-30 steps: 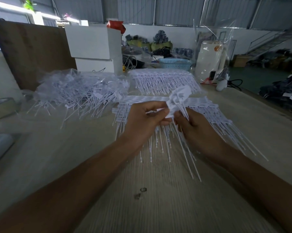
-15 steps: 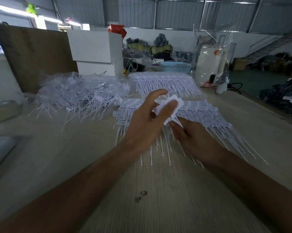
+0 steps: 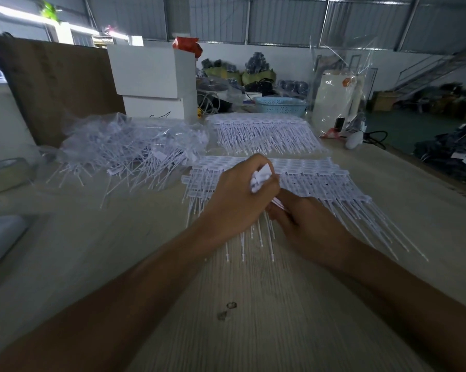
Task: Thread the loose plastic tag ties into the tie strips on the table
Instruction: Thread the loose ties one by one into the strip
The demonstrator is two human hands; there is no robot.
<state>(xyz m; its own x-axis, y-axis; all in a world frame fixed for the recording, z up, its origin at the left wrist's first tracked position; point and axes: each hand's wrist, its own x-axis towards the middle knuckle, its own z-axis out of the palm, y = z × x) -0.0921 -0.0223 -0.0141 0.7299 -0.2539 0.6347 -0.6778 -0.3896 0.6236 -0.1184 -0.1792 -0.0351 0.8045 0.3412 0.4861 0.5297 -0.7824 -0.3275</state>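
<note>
At the far left of the frame a roll of tape (image 3: 5, 171) sits near the table's edge, and just right of it the heap of loose tag ties (image 3: 129, 151) sprawls in its clear plastic, tails pointing every way. Toward the centre, the left hand (image 3: 237, 200) is curled round a small bundle of ties (image 3: 260, 179), whose white heads bunch up out of the fist at its upper right. The tails seem to run down and to the right out of that fist, toward the right hand (image 3: 307, 224), whose fingers pinch at thin strands just below the left thumb; exactly how many it holds cannot be told. Both hands hover over the near tie strips (image 3: 320, 178), which lie across the middle of the frame with their head row running left to right and their tails fanning toward the bottom of the frame. So the strips lie directly beneath and beyond the grip, and the right hand looks nearer to the open heads at centre right. A second batch of strips (image 3: 264, 130) lies further up the frame. Bare table (image 3: 253, 331) fills the lower frame, leaving room to draw tails downward; the table's right edge runs close along the upper right.
</note>
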